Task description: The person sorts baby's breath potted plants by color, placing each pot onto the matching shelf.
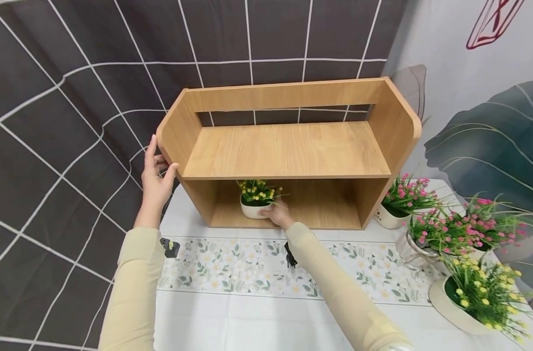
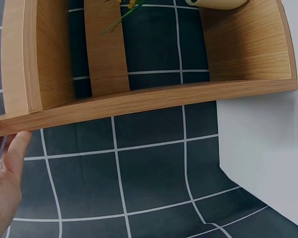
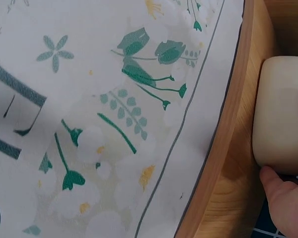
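A two-tier wooden shelf [image 1: 284, 151] stands against the back curtain. In its lower compartment is a white pot [image 1: 254, 210] with small yellow flowers [image 1: 256, 191] and green leaves. My right hand [image 1: 278, 213] grips this pot at its right side, the thumb low on the wall in the right wrist view; the other fingers are mostly hidden. My left hand [image 1: 158, 181] touches the shelf's left side panel [image 1: 179, 136], fingers spread along its outer side and front edge. In the left wrist view the thumb [image 2: 16, 151] meets the panel's edge.
At the table's right are several potted plants: pink-flowered ones [image 1: 442, 231] beside the shelf and a yellow-flowered one [image 1: 477, 292] nearer. A floral runner [image 1: 240, 268] crosses the white tablecloth before the shelf. A small dark object [image 1: 170, 247] lies near the left forearm.
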`<state>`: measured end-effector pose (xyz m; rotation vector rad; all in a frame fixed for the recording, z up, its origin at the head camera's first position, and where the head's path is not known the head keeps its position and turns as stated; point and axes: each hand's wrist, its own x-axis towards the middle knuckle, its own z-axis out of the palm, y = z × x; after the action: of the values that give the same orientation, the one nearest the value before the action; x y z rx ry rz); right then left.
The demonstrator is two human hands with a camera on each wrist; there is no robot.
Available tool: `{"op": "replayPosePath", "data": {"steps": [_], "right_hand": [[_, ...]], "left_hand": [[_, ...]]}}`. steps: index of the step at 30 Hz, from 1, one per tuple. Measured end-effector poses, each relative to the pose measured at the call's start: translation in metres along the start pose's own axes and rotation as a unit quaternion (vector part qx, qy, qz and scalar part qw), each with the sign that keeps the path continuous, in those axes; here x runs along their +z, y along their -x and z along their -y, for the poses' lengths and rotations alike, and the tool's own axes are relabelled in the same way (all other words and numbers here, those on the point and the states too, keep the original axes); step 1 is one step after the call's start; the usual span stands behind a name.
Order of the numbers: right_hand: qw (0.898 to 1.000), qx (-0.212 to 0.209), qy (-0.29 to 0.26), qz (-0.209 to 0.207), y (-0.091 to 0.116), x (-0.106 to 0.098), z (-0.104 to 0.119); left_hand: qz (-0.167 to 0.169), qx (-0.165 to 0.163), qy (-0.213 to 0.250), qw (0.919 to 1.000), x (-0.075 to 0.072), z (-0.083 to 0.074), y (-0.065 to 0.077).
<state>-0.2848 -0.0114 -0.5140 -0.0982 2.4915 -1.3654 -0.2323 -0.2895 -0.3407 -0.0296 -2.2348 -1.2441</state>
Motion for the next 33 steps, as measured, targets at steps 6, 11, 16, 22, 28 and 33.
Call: {"op": "replayPosePath", "data": {"steps": [6,11,16,22,28,33], "right_hand": [[0.999,-0.025,0.02,0.0,-0.001,-0.002,-0.003],[0.998,-0.049,0.022,-0.017,0.001,-0.007,-0.004],[0.997,-0.07,0.03,-0.021,0.003,-0.015,-0.006],[0.994,-0.099,0.038,-0.026,0.01,-0.026,-0.011],[0.993,-0.108,0.038,-0.029,0.023,-0.033,-0.015],[0.992,-0.116,0.035,-0.032,0.034,-0.039,-0.016]], "left_hand": [[0.002,0.005,-0.002,1.0,0.001,-0.001,0.001],[-0.001,0.01,-0.007,0.9999,0.001,0.0,0.001],[-0.006,0.005,-0.007,0.9999,0.002,0.0,0.002],[-0.002,-0.002,-0.007,1.0,0.004,0.0,0.004],[-0.011,-0.003,-0.003,0.9999,0.005,-0.003,0.004],[-0.022,-0.015,0.005,0.9996,0.005,-0.004,0.004]]}}
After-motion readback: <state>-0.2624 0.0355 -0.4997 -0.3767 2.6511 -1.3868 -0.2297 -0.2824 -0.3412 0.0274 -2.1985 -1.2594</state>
